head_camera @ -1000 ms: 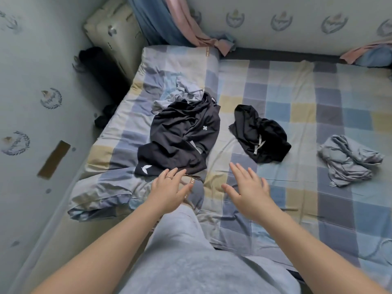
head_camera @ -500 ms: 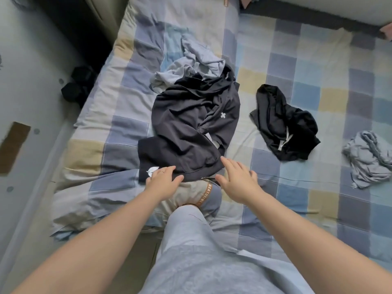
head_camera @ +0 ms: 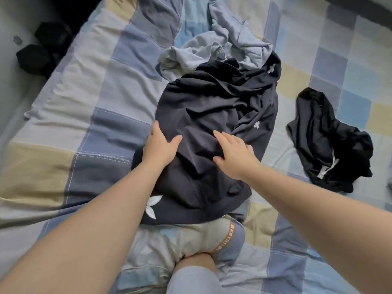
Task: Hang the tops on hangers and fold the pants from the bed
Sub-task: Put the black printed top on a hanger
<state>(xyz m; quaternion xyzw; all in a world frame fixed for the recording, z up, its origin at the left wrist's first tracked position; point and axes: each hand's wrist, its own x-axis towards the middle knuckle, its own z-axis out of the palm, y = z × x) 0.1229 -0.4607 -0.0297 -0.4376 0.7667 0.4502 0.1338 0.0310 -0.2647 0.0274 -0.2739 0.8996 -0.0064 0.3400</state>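
the bed (head_camera: pixel 101 115), under a checked sheet, fills nearly the whole view. on its middle lies the dark pile (head_camera: pixel 212 102), crumpled and thick with folds. its far end overlaps the grey garment (head_camera: pixel 224 47), which is bunched up behind it. well apart to the right sits the black heap (head_camera: pixel 314 132), with a white drawstring (head_camera: pixel 332 164) showing, so it is probably pants or shorts.

both hands are down on the dark pile. the left hand (head_camera: pixel 159 147) lies at its left edge, fingers straight and thumb spread wide, flat on the cloth and holding nothing. the right hand (head_camera: pixel 235 153) rests near the middle, fingers splayed and pressing the fabric. its far fingers are hidden behind the hand, so i cannot tell whether they have caught a fold. a bent knee (head_camera: pixel 194 266) presses the sheet just in front of the pile.

smallest are the marks: a white leaf logo (head_camera: pixel 152 206) by the left forearm and a cross mark (head_camera: pixel 256 125) just beyond the right fingertips. two different marks suggest two garments lying together.

what could go wrong, as i judge it:
- a lift from the middle could bring up both dark pieces tangled, leaving it unclear which is a top and which is pants.
- the grey garment could drag along, since the pile lies over it.
- a grip on loose folds rather than shoulders or a waistband could leave the piece twisted.
- a pull toward the knee could ruck the sheet or drop cloth over the near edge.
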